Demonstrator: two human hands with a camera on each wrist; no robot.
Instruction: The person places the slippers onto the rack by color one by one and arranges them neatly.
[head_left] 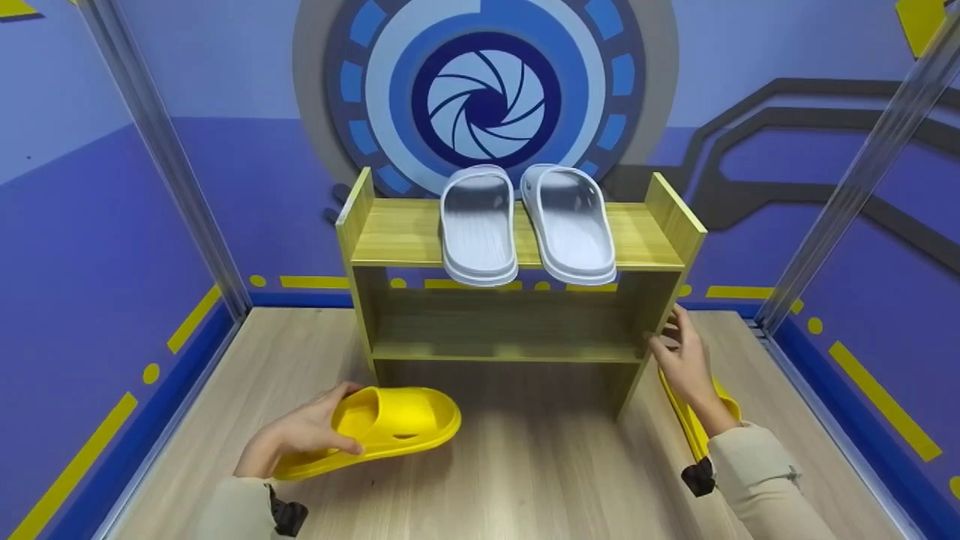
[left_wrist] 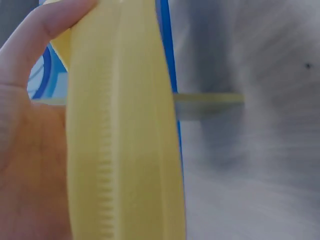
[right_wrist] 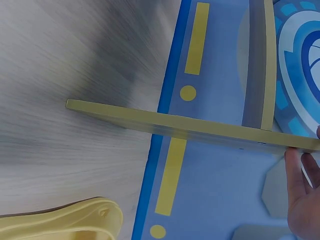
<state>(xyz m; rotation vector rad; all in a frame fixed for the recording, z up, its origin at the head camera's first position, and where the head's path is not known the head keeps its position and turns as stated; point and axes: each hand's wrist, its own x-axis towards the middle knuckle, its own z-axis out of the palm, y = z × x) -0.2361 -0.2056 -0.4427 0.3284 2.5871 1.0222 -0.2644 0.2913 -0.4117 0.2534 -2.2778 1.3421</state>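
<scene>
Yellow clog point(head_left: 416, 416), gripped in the left hand point(head_left: 311, 429), low before the wooden shoe rack point(head_left: 510, 326), its side panel point(head_left: 674, 218) pinched by the right hand point(head_left: 686, 364): seemingly hold-and-steady, next calling for turning toe rackward.

the left hand point(head_left: 301, 429) held a firm grip, its thumb point(head_left: 343, 441) on the near side, its fingers mostly hidden. the right hand point(head_left: 688, 367) reached farther forward, pinching between thumb and fingers, both forearms point(head_left: 761, 472) angled inward.
</scene>
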